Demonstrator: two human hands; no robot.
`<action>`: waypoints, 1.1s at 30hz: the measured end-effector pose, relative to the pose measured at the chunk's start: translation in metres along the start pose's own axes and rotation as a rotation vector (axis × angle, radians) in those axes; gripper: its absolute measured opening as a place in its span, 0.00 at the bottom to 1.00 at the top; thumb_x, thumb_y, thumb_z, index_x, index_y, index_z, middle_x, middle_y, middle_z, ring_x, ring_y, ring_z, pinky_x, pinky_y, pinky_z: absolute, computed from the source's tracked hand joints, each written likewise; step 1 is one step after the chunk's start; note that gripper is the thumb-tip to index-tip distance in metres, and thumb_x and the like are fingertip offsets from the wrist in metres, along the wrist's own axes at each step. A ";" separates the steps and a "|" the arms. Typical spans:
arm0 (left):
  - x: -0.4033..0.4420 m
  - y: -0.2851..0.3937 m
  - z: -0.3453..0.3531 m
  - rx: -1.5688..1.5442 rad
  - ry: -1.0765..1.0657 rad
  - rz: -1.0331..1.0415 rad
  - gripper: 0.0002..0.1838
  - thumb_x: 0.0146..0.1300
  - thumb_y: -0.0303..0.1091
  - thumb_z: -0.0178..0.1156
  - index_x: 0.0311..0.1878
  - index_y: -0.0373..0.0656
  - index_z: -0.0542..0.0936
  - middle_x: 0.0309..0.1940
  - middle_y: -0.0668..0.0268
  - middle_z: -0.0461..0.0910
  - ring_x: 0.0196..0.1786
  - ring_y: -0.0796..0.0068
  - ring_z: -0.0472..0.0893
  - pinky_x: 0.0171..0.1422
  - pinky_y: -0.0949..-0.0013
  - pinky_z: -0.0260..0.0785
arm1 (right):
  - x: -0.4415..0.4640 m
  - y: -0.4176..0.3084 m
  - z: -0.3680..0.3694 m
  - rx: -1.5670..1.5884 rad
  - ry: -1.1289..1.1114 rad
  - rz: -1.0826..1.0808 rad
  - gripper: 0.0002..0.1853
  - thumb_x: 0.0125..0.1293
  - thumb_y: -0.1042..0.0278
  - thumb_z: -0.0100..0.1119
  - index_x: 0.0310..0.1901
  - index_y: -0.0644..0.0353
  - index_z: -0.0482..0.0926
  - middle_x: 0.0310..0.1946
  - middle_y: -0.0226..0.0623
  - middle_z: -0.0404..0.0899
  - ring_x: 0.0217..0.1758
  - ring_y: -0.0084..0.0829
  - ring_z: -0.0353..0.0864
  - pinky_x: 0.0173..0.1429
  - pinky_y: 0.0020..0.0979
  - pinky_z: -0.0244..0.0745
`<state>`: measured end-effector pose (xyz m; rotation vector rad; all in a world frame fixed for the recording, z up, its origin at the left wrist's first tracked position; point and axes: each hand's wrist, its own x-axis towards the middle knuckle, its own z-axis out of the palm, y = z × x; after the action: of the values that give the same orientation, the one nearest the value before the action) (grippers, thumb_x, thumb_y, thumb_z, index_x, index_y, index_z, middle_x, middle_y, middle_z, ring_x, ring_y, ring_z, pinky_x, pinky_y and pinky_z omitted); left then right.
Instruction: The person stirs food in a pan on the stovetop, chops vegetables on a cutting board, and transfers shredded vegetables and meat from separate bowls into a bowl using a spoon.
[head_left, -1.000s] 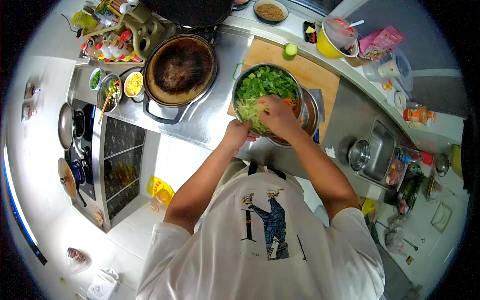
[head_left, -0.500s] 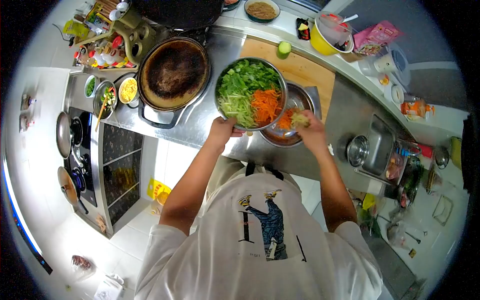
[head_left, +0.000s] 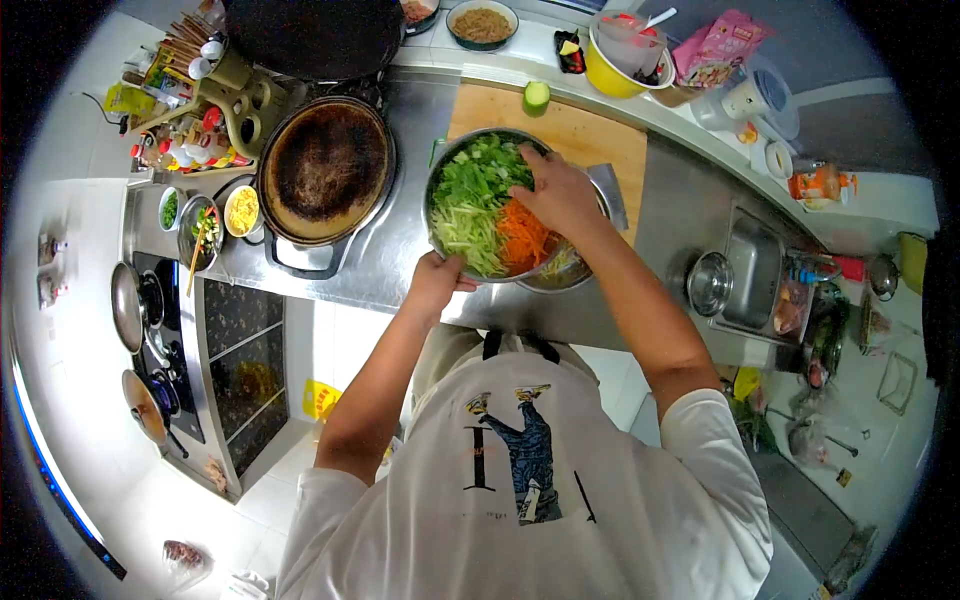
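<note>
A metal bowl [head_left: 432, 222] holds chopped leafy greens [head_left: 487, 165], pale green shreds [head_left: 470, 230] and orange carrot shreds [head_left: 524, 242]. At its near left rim, my left hand [head_left: 437, 284] is closed on the edge. My right hand [head_left: 562, 196] reaches over the bowl's right side, thumb and fingers apart, fingertips at the greens and carrot; nothing shows between them. Partly hidden below the bowl and my right forearm is a second metal bowl [head_left: 572, 278] with some pale shreds inside.
Behind the bowls lies a wooden cutting board [head_left: 590, 130] with a cut green vegetable piece [head_left: 536, 98]. To the left stands a browned round pan [head_left: 327, 170], with small bowls of egg-yellow pieces [head_left: 242, 210] and chopped greens beyond. A sink [head_left: 752, 265] is at right.
My right hand has moved from the second bowl, where it held pale shreds, up and left over the vegetable bowl. My left hand keeps its hold on the rim. The view has shifted slightly.
</note>
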<state>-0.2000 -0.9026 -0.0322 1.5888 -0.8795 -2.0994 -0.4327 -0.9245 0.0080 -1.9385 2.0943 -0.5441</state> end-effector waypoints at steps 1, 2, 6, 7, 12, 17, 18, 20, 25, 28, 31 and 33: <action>-0.001 0.000 0.004 0.017 -0.037 0.001 0.14 0.66 0.28 0.51 0.48 0.24 0.70 0.39 0.48 0.81 0.32 0.60 0.84 0.37 0.66 0.81 | 0.004 -0.004 -0.001 -0.072 -0.156 0.079 0.31 0.55 0.55 0.65 0.60 0.53 0.69 0.41 0.45 0.74 0.42 0.44 0.76 0.46 0.41 0.72; -0.002 -0.001 0.007 0.031 -0.072 0.003 0.13 0.67 0.28 0.50 0.47 0.25 0.70 0.39 0.48 0.81 0.32 0.60 0.84 0.37 0.66 0.81 | 0.008 -0.007 -0.001 -0.146 -0.312 0.154 0.34 0.53 0.54 0.66 0.62 0.53 0.68 0.42 0.46 0.74 0.43 0.46 0.76 0.47 0.41 0.72; -0.006 -0.004 0.010 0.018 -0.062 -0.015 0.11 0.68 0.29 0.49 0.45 0.27 0.72 0.37 0.48 0.81 0.31 0.60 0.84 0.35 0.67 0.80 | 0.007 0.006 0.013 -0.025 -0.318 0.180 0.35 0.52 0.57 0.66 0.62 0.56 0.68 0.44 0.46 0.74 0.46 0.46 0.76 0.49 0.40 0.73; -0.006 -0.004 0.009 0.006 -0.073 -0.012 0.12 0.68 0.29 0.50 0.46 0.26 0.72 0.36 0.49 0.81 0.31 0.61 0.84 0.34 0.67 0.80 | 0.005 0.009 0.014 0.013 -0.289 0.163 0.34 0.52 0.60 0.66 0.62 0.58 0.68 0.46 0.47 0.74 0.48 0.47 0.76 0.51 0.40 0.73; 0.000 -0.007 0.006 -0.036 -0.104 0.024 0.13 0.68 0.29 0.50 0.48 0.27 0.72 0.35 0.51 0.82 0.30 0.62 0.83 0.34 0.67 0.80 | -0.004 0.020 0.005 0.091 -0.114 0.097 0.32 0.52 0.64 0.65 0.60 0.61 0.68 0.51 0.50 0.73 0.53 0.49 0.74 0.57 0.40 0.70; 0.004 -0.003 0.005 0.013 -0.116 0.011 0.16 0.67 0.32 0.48 0.47 0.26 0.74 0.36 0.54 0.82 0.31 0.67 0.83 0.36 0.69 0.78 | 0.003 0.019 -0.014 0.229 -0.162 0.135 0.29 0.54 0.63 0.64 0.59 0.63 0.70 0.54 0.52 0.73 0.59 0.50 0.71 0.63 0.38 0.66; 0.005 -0.003 0.005 0.027 -0.112 0.016 0.16 0.67 0.32 0.48 0.47 0.26 0.74 0.36 0.54 0.82 0.31 0.66 0.83 0.35 0.69 0.78 | 0.003 0.020 -0.014 0.208 -0.163 0.143 0.29 0.55 0.63 0.64 0.59 0.63 0.70 0.55 0.51 0.74 0.60 0.48 0.72 0.63 0.38 0.66; 0.006 -0.005 0.005 0.044 -0.111 0.014 0.16 0.66 0.31 0.49 0.47 0.26 0.74 0.36 0.53 0.82 0.31 0.66 0.83 0.35 0.69 0.79 | -0.002 0.047 0.015 0.273 -0.111 0.153 0.29 0.56 0.62 0.64 0.59 0.64 0.70 0.56 0.50 0.74 0.60 0.45 0.72 0.63 0.36 0.66; 0.012 -0.003 -0.001 -0.016 -0.046 0.003 0.14 0.66 0.30 0.53 0.47 0.26 0.72 0.34 0.50 0.81 0.31 0.62 0.84 0.34 0.66 0.81 | 0.000 0.020 -0.028 0.487 -0.191 0.379 0.27 0.58 0.64 0.65 0.58 0.64 0.71 0.55 0.42 0.76 0.58 0.33 0.74 0.60 0.31 0.67; 0.015 0.002 -0.011 -0.004 -0.010 -0.005 0.14 0.65 0.29 0.54 0.47 0.25 0.72 0.35 0.49 0.81 0.31 0.61 0.84 0.35 0.66 0.81 | -0.014 0.046 -0.029 0.690 -0.090 0.377 0.25 0.59 0.68 0.64 0.58 0.63 0.72 0.50 0.36 0.79 0.52 0.29 0.76 0.57 0.30 0.70; 0.012 0.009 -0.021 -0.012 0.098 0.007 0.14 0.63 0.29 0.53 0.45 0.26 0.72 0.36 0.50 0.81 0.31 0.62 0.84 0.34 0.69 0.80 | -0.033 0.047 -0.043 0.751 -0.044 0.522 0.19 0.59 0.67 0.65 0.51 0.62 0.76 0.42 0.34 0.82 0.45 0.28 0.79 0.51 0.30 0.73; 0.009 0.016 -0.027 -0.016 0.091 0.034 0.14 0.63 0.30 0.52 0.42 0.25 0.74 0.34 0.51 0.82 0.29 0.64 0.84 0.34 0.71 0.80 | -0.047 0.038 -0.045 0.579 -0.117 0.493 0.19 0.59 0.66 0.65 0.51 0.61 0.77 0.41 0.36 0.83 0.44 0.29 0.80 0.51 0.31 0.73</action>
<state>-0.1784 -0.9271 -0.0329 1.6356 -0.8506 -1.9888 -0.4814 -0.8708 0.0285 -1.0694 1.9482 -0.7871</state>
